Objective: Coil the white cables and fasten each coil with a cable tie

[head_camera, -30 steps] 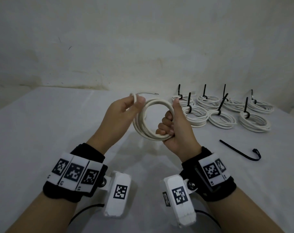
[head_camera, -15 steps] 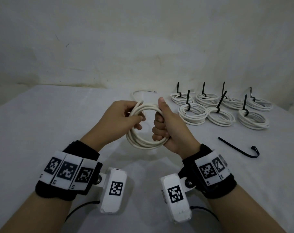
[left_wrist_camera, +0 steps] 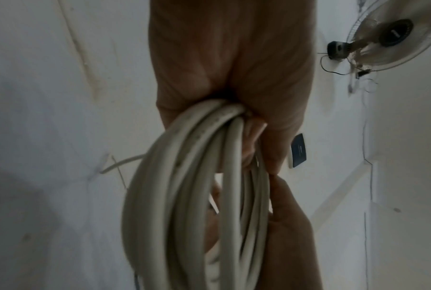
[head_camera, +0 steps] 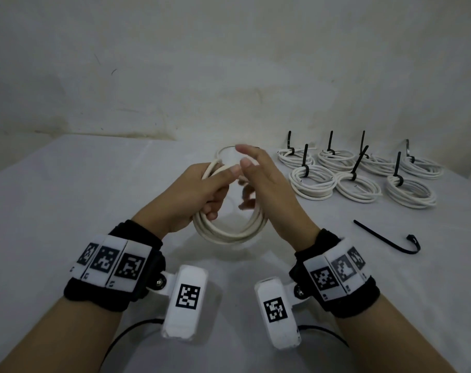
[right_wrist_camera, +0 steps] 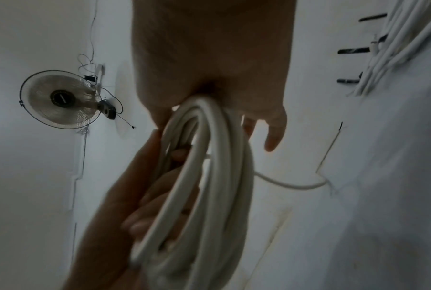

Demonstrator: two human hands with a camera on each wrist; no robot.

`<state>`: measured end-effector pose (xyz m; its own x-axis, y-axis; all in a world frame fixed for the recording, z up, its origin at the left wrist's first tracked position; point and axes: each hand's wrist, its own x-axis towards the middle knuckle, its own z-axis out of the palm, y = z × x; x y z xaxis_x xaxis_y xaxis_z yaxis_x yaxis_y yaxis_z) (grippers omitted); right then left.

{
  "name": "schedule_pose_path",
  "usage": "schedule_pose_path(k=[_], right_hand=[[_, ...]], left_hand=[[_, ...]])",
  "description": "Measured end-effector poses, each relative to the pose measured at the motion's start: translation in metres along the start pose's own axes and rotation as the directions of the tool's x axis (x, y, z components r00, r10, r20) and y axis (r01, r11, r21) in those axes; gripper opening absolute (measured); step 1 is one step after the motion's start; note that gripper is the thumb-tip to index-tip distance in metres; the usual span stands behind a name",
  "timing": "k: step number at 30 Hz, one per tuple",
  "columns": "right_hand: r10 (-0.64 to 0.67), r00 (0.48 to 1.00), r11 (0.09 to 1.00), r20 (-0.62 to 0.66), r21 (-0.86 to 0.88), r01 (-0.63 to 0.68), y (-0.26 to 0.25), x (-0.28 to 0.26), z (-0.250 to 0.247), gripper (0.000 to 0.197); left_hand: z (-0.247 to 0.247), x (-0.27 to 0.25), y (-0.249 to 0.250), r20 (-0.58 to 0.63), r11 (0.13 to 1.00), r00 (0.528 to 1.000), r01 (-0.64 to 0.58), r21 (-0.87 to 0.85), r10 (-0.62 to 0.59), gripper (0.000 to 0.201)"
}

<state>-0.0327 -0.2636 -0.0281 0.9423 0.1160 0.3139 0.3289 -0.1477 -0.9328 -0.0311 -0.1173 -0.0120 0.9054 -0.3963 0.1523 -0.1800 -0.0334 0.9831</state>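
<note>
A white cable coil (head_camera: 229, 232) is being held above the table (head_camera: 67, 211) — gripped by the left hand (head_camera: 194, 192), whose fingers are curled round its loops. The right hand (head_camera: 266, 184) is being kept loose, fingers spread, against the coil's other side. Coiling is judged nearly done. Next, the loose black cable tie (head_camera: 385, 238) lying to the right must be picked up — seven tied coils (head_camera: 363, 173) are lying behind.

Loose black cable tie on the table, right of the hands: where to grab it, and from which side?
Take the loose black cable tie by its straight strap, pinched from above with the right hand, which is nearer. The strap lies flat on the white table with bare surface on both sides; its far end hooks upward at the head, which looks more awkward to pinch.
</note>
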Motion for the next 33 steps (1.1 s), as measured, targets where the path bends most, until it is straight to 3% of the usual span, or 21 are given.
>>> schedule_pose_path(k=[3,5,7,10,13,17,24,29,33], right_hand=[[-0.019,0.981,0.987,0.193,-0.152,0.049,-0.004,0.009,-0.008,0.042],[0.002,0.962,0.985,0.275,-0.167,0.046,-0.008,0.014,-0.009,0.032],[-0.019,0.971,0.990,0.238,-0.131,0.051,-0.008,0.018,-0.008,0.021],[-0.192,0.972,0.943,0.136,-0.251,0.221,-0.006,0.019,-0.010,0.015],[-0.298,0.947,0.882,0.119,-0.345,0.321,-0.005,0.018,-0.011,0.016],[-0.294,0.949,0.877,0.117,-0.362,0.317,0.000,0.018,-0.011,0.030],[-0.400,0.916,0.879,-0.021,-0.293,0.377,0.001,0.020,-0.006,0.026],[-0.455,0.890,0.840,-0.028,-0.346,0.418,-0.002,0.019,-0.003,0.019],[-0.371,0.928,0.912,-0.040,-0.203,0.356,0.007,0.021,-0.012,0.020]], left_hand=[[-0.001,-0.003,0.004,0.057,0.998,0.998,-0.016,0.065,0.012,0.040],[-0.002,-0.004,0.005,0.079,0.994,0.997,-0.005,0.105,-0.003,0.032],[-0.005,-0.004,0.004,0.070,0.988,0.997,0.009,0.157,-0.020,0.030],[-0.011,-0.002,0.002,-0.003,0.978,1.000,-0.026,0.208,0.028,0.026],[-0.015,0.000,0.003,-0.112,0.982,0.990,-0.065,0.179,0.086,0.029],[-0.013,0.001,0.005,-0.241,0.990,0.960,-0.131,0.060,0.142,0.029],[-0.006,0.000,0.009,-0.184,0.988,0.983,-0.025,-0.152,-0.003,0.030],[-0.010,0.001,0.011,-0.267,0.970,0.963,-0.088,-0.226,0.025,0.031],[-0.018,0.005,0.011,-0.356,0.907,0.935,-0.153,-0.392,0.004,0.031]])
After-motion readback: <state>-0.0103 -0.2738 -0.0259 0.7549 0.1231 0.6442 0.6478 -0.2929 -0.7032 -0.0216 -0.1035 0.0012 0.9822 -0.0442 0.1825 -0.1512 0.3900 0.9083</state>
